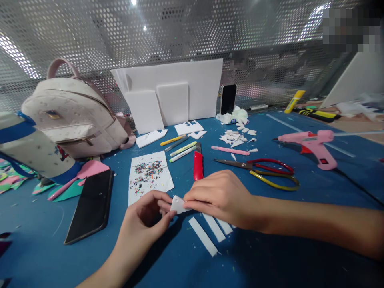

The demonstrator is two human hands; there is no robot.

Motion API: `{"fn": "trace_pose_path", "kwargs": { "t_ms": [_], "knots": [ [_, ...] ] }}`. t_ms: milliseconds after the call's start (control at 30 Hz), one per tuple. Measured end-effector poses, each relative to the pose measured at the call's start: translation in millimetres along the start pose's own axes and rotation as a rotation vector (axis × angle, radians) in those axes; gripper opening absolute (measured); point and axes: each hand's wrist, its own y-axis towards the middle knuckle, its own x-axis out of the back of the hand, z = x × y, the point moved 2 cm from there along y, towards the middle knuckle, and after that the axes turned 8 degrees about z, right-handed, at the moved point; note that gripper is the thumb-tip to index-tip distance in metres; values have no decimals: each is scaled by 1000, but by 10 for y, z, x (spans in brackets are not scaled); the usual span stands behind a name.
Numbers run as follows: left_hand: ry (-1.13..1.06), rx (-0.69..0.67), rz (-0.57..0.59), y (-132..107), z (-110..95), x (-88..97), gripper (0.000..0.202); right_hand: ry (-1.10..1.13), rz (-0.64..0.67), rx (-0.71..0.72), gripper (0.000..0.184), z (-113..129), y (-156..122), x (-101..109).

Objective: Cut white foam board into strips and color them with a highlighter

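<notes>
A small white foam-like piece (177, 205) is pinched between my two hands above the blue table. The fingertips and thumb of my left hand (150, 216) grip its left side. My right hand (223, 198) closes on its right end, covering part of it. Below my right hand lie several white strips (203, 237), some partly hidden by it. Just beyond the right hand is a red-handled craft knife (198, 164). Left of it, a white sheet (151, 176) carries many tiny multicoloured bits.
Scissors (264, 170) and a pink glue gun (312, 144) with a cord lie right. A dark phone (90, 206), a bottle (36, 140) and a backpack (78, 116) are left. Several pens (183, 149), white scraps (233, 137) and upright white boards (172, 104) stand or lie behind.
</notes>
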Motion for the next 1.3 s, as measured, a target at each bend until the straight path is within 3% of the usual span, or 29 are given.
{"fn": "trace_pose_path", "kwargs": {
  "t_ms": [267, 500, 733, 933, 1033, 1167, 1233, 1300],
  "knots": [
    [37, -10, -26, -37, -34, -1, 17, -149, 59, 24, 32, 38, 11, -33],
    [-23, 57, -12, 2, 12, 3, 19, -380, 47, 103, 21, 64, 33, -45],
    [-30, 65, -26, 25, 39, -4, 21, -226, 24, 87, 23, 33, 43, 15],
    [-40, 58, -25, 1, 60, 25, 20, 112, -18, -75, 19, -89, 103, 206],
    [-43, 54, -32, 0, 73, 58, 20, 128, -112, -175, 15, -298, 148, 429],
    [-39, 65, -43, 2, 43, 66, 21, -205, -200, -486, 18, -764, 139, 769],
    [-40, 72, -59, -8, 5, 45, 20, -311, -211, -575, 19, -1014, 97, 888],
    [-43, 84, -83, -26, -33, 19, 18, -542, -47, -727, 26, -1262, 31, 933]
  ]
}}
